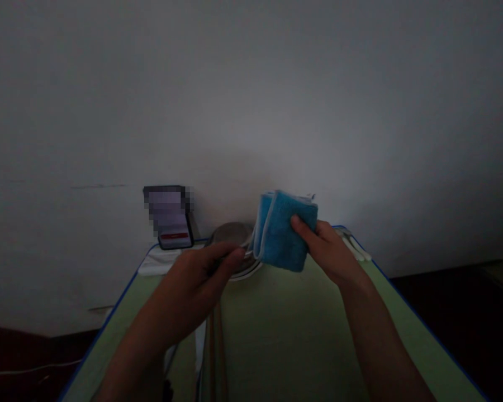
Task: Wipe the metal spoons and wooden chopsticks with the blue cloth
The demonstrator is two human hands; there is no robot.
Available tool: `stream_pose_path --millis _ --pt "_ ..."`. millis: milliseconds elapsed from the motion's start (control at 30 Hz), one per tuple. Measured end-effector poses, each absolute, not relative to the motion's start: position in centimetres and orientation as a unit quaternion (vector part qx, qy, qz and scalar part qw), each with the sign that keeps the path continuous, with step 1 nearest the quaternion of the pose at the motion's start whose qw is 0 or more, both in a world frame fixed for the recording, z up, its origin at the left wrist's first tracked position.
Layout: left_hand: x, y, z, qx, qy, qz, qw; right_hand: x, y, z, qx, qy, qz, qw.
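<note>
My right hand (333, 248) grips a folded blue cloth (287, 234) with pale edging, its thumb pressed on the front face. To the left, my left hand (201, 279) is closed in a pinch on a thin, shiny utensil (248, 249), whose other end meets the cloth's left edge. Whether it is a spoon or a fork is hidden. Both hands are raised over the table's far part. Behind the left fingers stand round metal dishes (232, 233), partly covered by that hand, with a pale rim below them.
A phone (174, 220) leans against the wall at the back left, beside a folded white cloth (157, 261). White-handled utensils (354, 245) lie at the back right. Chopsticks (217, 352) and a knife-like blade (200, 346) lie at the front of the green table (285, 340).
</note>
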State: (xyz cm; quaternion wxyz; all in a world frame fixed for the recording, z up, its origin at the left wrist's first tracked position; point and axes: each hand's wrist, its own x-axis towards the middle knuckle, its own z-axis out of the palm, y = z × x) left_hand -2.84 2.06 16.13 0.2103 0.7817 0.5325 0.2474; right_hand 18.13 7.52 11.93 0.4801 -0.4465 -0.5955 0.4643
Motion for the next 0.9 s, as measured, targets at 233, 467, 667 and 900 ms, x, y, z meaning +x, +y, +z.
stream_pose_path --millis 233,467,667,900 --pt "-2.98 1.97 16.14 0.778 0.537 0.251 0.209 17.55 6.92 12.51 -0.43 -0.626 0.481 0.438" --pt "-2.7 2.0 16.24 0.778 0.536 0.248 0.214 17.96 7.22 12.18 -0.465 -0.629 0.469 0.41" --pt "-2.68 2.0 16.22 0.776 0.533 0.254 0.22 17.76 7.42 11.7 -0.466 -0.625 0.452 0.434" --pt "-2.7 1.87 16.44 0.783 0.529 0.252 0.208 17.36 7.13 12.37 -0.48 -0.628 0.436 0.43"
